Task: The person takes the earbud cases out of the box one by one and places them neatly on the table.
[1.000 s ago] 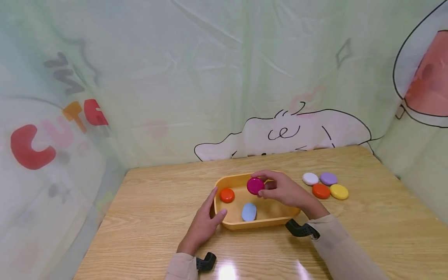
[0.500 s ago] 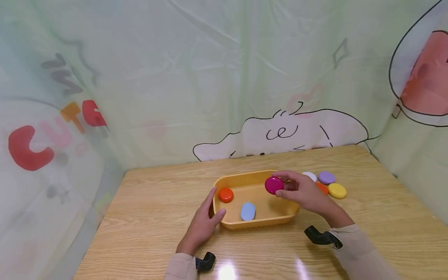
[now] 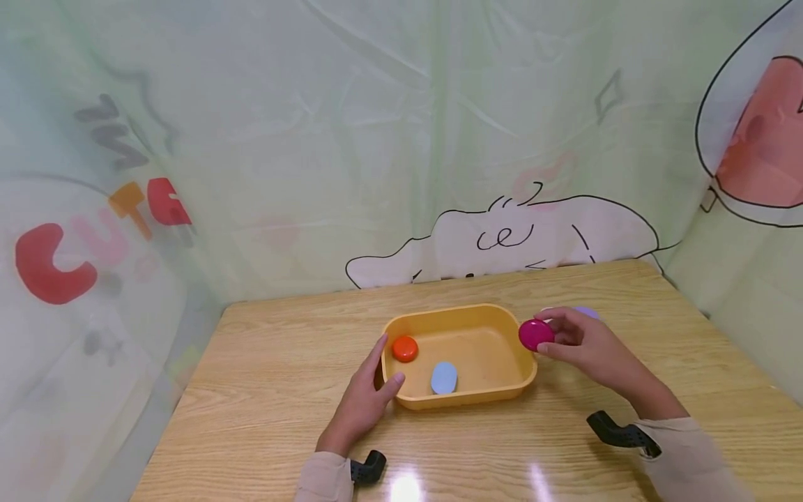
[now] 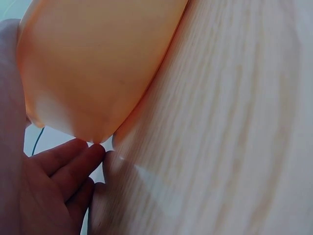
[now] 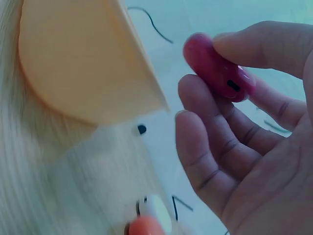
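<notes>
My right hand (image 3: 590,352) pinches a glossy magenta round disc (image 3: 536,335) between thumb and fingers, at the right end of a yellow-orange tray (image 3: 439,402). In the right wrist view the disc (image 5: 210,66) appears tilted on edge, with a small dark slot in its side. My left hand (image 3: 364,401) rests against the tray's left end with fingers fairly straight, its thumb over the front left corner. The left wrist view has the fingertips (image 4: 98,149) right at the tray's wall (image 4: 98,73). Inside the tray lie an orange-red disc (image 3: 405,348) and a light blue oval piece (image 3: 444,378).
Behind my right hand, a purple disc (image 3: 586,312) peeks out on the wooden table (image 3: 282,376); others are mostly hidden there. A white disc (image 5: 157,213) and an orange one (image 5: 146,226) show in the right wrist view. A printed curtain (image 3: 314,174) hangs behind the table.
My right hand has moved right with the magenta disc, from over the tray to its right end, now covering most of the discs beyond. My left hand and the tray stay nearly still.
</notes>
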The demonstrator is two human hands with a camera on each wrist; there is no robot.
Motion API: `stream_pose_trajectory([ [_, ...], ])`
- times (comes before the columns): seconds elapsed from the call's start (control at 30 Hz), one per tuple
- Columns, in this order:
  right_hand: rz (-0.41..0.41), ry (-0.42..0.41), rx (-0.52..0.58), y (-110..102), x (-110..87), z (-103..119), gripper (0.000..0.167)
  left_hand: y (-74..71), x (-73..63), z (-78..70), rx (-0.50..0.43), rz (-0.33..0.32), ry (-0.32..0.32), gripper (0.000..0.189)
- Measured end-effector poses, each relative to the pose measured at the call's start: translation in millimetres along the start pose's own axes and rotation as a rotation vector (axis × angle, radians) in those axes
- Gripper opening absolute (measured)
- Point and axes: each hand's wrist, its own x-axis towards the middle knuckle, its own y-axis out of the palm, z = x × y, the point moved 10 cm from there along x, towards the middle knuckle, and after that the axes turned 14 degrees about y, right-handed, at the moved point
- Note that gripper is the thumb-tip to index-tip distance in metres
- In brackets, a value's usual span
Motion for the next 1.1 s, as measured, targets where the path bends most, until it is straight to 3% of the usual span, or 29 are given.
stream_pose_trajectory([
  [0.5,0.007,0.086,-0.079,-20,-8.2,-36,0.048,-0.5,0.7,0.4,0.003,0.0,0.004,0.072],
  [0.87,0.096,0.239,-0.182,-43,-13.1,-78,0.053,-0.1,0.9,-0.8,0.017,0.005,0.004,0.072],
  [1.1,0.122,0.287,-0.171,-50,-12.4,-93,0.053,-1.6,0.8,-1.7,0.012,0.001,0.011,0.072],
])
